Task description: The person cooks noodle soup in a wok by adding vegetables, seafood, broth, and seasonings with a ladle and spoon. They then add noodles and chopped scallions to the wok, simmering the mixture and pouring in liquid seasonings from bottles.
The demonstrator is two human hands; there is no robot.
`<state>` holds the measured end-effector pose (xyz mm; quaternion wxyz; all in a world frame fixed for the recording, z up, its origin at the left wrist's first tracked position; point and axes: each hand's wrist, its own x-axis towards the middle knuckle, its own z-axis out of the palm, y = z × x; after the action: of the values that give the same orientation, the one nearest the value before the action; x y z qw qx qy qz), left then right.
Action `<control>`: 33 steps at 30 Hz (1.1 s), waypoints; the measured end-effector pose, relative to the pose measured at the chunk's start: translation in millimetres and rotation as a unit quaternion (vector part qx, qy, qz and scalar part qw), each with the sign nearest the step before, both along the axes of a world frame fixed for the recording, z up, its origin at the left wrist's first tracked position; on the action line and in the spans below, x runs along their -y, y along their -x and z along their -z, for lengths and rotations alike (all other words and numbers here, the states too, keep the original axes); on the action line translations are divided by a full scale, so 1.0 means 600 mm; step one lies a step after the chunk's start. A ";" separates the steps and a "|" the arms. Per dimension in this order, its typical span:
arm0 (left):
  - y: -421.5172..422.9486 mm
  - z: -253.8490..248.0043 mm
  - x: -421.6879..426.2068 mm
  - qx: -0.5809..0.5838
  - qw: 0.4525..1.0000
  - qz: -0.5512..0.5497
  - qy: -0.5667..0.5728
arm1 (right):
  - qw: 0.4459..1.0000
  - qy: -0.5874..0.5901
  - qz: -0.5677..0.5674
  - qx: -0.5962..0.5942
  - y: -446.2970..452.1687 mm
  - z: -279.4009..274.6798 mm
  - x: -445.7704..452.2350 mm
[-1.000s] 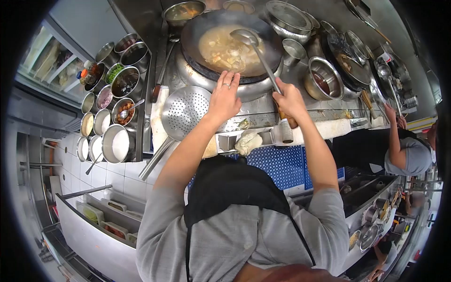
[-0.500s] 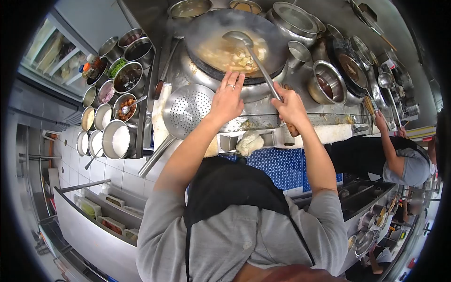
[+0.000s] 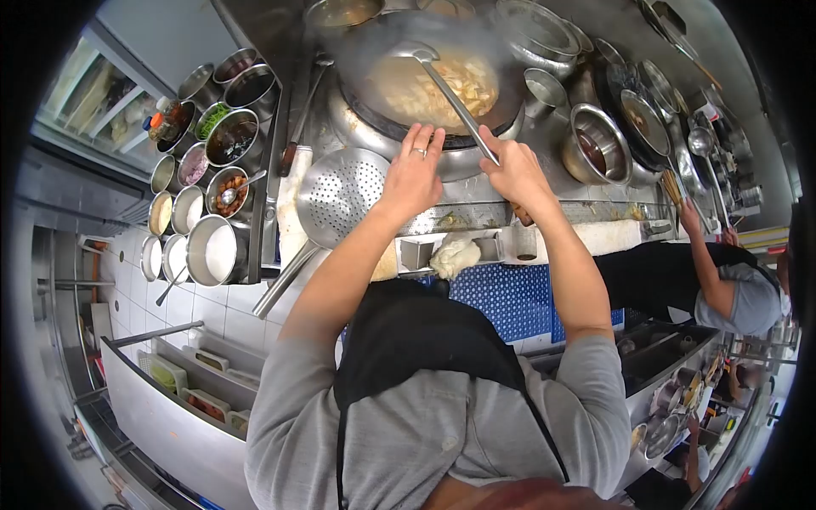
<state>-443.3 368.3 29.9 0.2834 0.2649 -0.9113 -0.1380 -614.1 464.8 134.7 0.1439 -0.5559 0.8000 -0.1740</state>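
Steam rises from a large wok [image 3: 518, 85] holding pale food in broth [image 3: 455, 89]. My right hand [image 3: 517, 177] is wrapped round the handle of a long ladle [image 3: 450, 95], whose bowl lies at the wok's far left part. At the wok's near rim rests my left hand [image 3: 412, 174], fingers extended and slightly apart, with a ring on one finger and nothing held. Beside it on the left lies a perforated strainer [image 3: 340, 191], its handle pointing toward my body.
Metal pots of ingredients [image 3: 212, 250] stand at the left. A steel bowl with dark sauce [image 3: 595, 153] is right of the wok. A white cloth [image 3: 455, 255] hangs at the counter's front edge. Another person [image 3: 739, 293] works at the right.
The ladle's bowl has moved left and away from me, and my right hand has shifted slightly left. The food now lies more to the wok's right. My left hand stays at the rim.
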 end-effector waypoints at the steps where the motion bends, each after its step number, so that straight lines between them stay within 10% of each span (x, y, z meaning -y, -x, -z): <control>1: 0.001 -0.001 0.002 -0.001 1.000 0.001 0.002 | 0.999 -0.027 0.001 0.019 -0.004 -0.012 -0.005; 9: 0.000 -0.002 0.007 -0.016 1.000 0.018 -0.002 | 0.972 -0.065 0.069 0.215 0.027 -0.010 -0.125; 33: 0.088 -0.029 0.064 0.060 0.998 -0.028 -0.021 | 0.983 0.073 0.114 0.126 0.056 0.075 -0.056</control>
<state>-496.3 329.7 47.5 0.2264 0.3041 -0.9157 -0.1334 -647.6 498.6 89.8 0.1816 -0.4437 0.8188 -0.3158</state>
